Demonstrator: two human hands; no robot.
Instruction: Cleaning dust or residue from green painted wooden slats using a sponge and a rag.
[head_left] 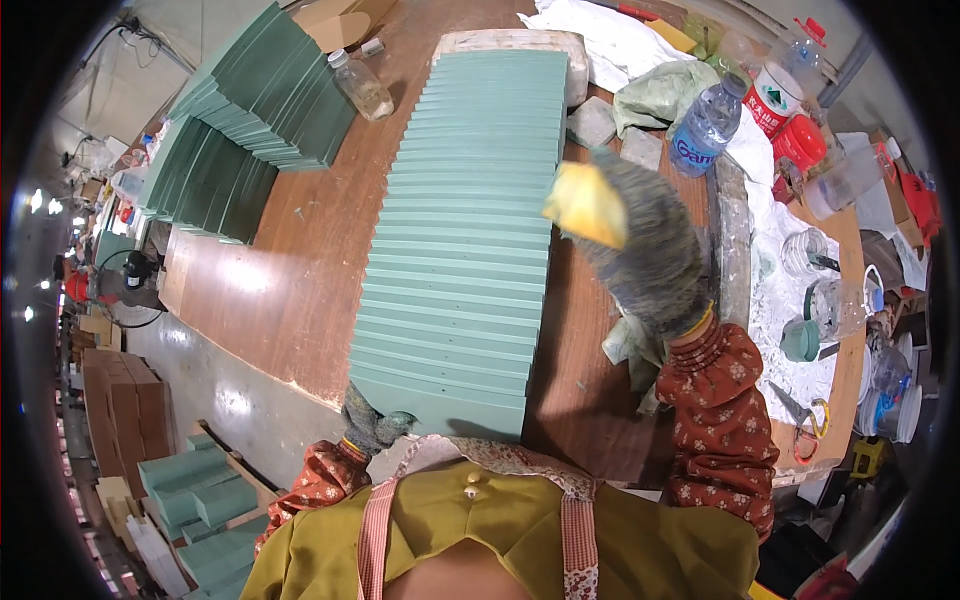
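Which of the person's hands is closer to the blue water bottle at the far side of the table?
Right. The right hand, raised with a yellow sponge, is just beside the bottle; the left hand stays at the table's near edge.

A single head camera looks steeply down over the person's chest onto the counter [300, 270]. It sits close above the raised right hand [640, 250]. Beyond the fingers [585, 205], the wide view bends toward the far counter edge.

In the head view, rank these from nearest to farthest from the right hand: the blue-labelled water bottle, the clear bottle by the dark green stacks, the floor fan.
From the right hand:
1. Blue-labelled water bottle, just up-right of it.
2. Clear bottle, up-left across the fanned green sheets.
3. Floor fan, far left.
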